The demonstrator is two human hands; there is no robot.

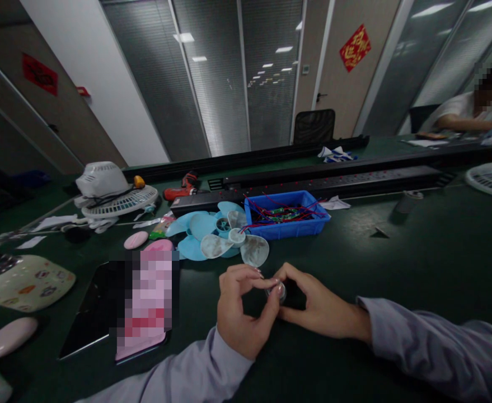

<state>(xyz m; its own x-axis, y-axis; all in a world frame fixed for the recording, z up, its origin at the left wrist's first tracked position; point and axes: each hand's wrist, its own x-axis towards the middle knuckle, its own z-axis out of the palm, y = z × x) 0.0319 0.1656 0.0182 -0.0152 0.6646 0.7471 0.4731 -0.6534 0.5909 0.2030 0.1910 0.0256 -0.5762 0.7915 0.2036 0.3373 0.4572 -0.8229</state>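
Observation:
A small round silvery part [280, 292] is held between both hands, just above the dark green table; the fingers cover most of it, so its exact kind is hidden. My left hand [246, 308] is closed, thumb and fingertips pinching the part from the left and top. My right hand [319, 308] is curled around its right side, with the thumb and fingers pressed on it. Just beyond the hands lie light blue fan blades [195, 229] and a greyish, smudged fan blade [254, 250].
Behind the hands, a blue bin [287, 226] holds wires and green circuit boards. A phone or tablet [92, 313], a cream housing [27, 282] and pink oval pieces [10, 337] lie left. Farther back are a power drill [182, 190] and a white fan [120, 201]. A person [459, 115] sits far right.

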